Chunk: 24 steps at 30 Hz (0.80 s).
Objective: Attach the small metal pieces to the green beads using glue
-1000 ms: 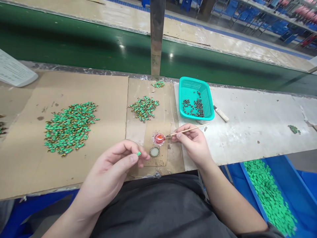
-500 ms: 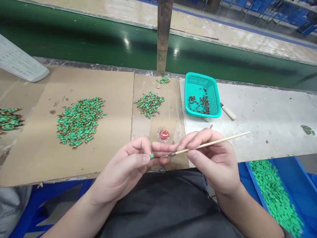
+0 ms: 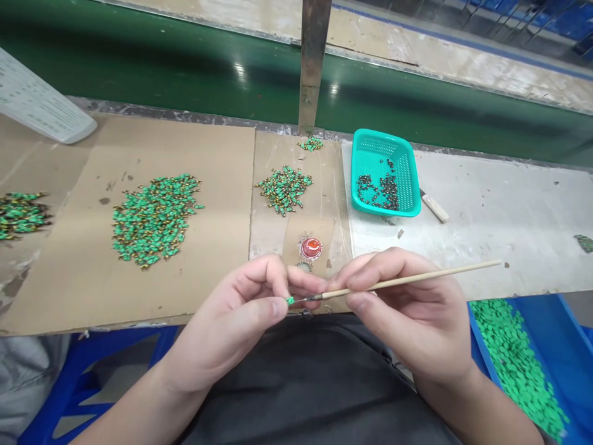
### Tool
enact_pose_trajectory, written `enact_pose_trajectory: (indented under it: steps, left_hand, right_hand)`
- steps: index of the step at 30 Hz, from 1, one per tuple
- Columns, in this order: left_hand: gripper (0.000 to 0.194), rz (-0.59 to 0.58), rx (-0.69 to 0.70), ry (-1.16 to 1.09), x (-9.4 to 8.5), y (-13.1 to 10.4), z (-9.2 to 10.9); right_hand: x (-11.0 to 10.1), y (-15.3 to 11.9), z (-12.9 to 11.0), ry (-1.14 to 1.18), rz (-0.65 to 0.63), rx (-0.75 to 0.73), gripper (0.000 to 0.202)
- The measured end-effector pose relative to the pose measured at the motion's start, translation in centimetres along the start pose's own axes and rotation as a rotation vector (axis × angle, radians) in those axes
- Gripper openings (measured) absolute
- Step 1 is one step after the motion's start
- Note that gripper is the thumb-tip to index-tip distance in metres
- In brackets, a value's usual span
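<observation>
Between the thumb and index finger of my left hand (image 3: 250, 309) is a small green piece (image 3: 290, 301), mostly covered by the fingertips. My right hand (image 3: 407, 309) grips a thin paintbrush (image 3: 417, 280) with a pale wooden handle. The brush lies nearly level, its fine tip pointing left and at or very close to the green piece; I cannot tell whether they touch. Just beyond my hands sits a small round pot of red paint (image 3: 311, 248). A pile of small green and gold pieces (image 3: 285, 188) lies behind it.
A larger pile of green pieces (image 3: 155, 219) covers the cardboard (image 3: 222, 161) at left. A teal basket (image 3: 386, 142) with small dark pieces stands back right, a knife (image 3: 434, 208) beside it. A blue bin (image 3: 556, 334) holds green discs at lower right. A metal post (image 3: 314, 68) rises behind.
The brush tip has moved left and slightly down toward the green piece, and the brush lies flatter. The whole view has shifted slightly.
</observation>
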<state>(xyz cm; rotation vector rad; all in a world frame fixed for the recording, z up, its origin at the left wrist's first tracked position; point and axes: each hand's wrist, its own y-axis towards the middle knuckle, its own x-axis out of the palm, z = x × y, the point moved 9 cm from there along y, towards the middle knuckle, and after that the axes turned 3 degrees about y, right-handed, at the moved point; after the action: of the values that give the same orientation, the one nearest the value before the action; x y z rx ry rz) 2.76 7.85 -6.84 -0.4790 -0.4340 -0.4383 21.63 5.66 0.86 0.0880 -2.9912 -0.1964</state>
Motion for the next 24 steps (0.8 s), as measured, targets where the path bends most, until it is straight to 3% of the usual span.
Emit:
enact_pose_trajectory:
  steps: [8,24]
  left_hand:
    - [0.022,-0.121,0.033,-0.065,0.88,-0.40,0.21]
    - [0.020,-0.138,0.046,-0.015,0.76,-0.73,0.21]
  right_hand:
    - [0.36,-0.08,-0.29,0.020,-0.040,-0.044,0.026]
    - [0.01,-0.04,-0.48,-0.055,-0.001,-0.004,0.022]
